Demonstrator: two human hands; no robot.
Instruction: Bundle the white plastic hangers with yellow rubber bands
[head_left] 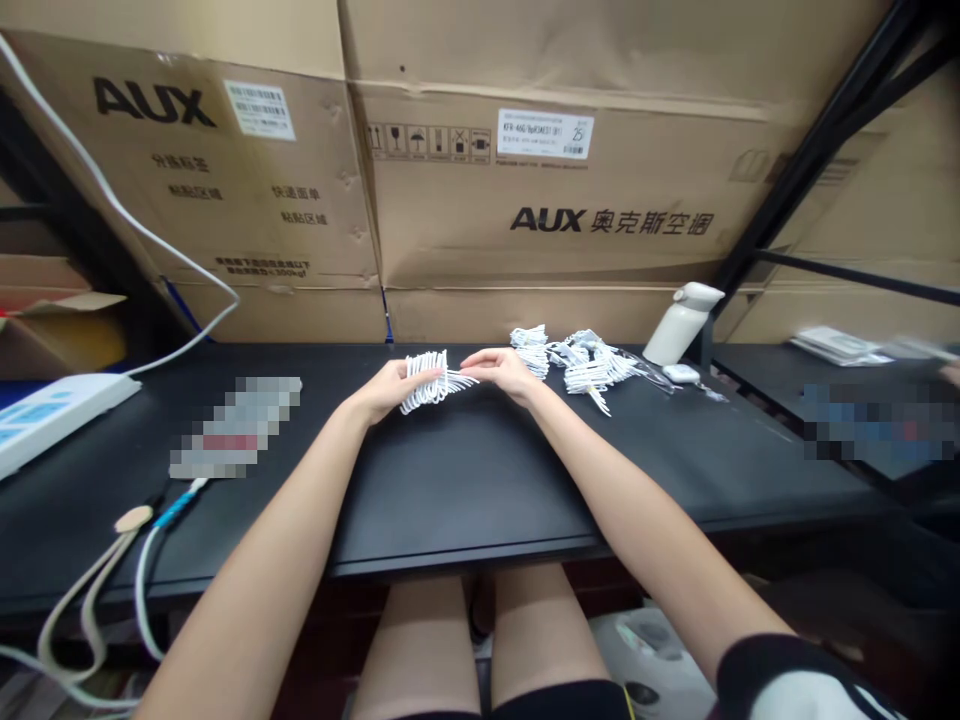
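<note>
Over the black tabletop [465, 490], my left hand [386, 388] is closed around a looped bundle of thin white cords [425, 384], thumb on top. Several loose cord ends stick out of the bundle to the right. My right hand [504, 372] pinches at these ends, its thumb and fingertips close together. Just behind and to the right of that hand lies a small white cord bundle [531, 350]. Beside it is a heap of similar white bundles [592, 362], some with ends splayed out.
Farther right stand a white bottle [681, 325] and a small white case [680, 373]. At left lie a power strip [60, 415], a blurred-out phone-shaped object [236, 428] and cables [146, 570]. Large cardboard boxes [450, 230] wall off the back. A black metal frame [810, 140] rises at right.
</note>
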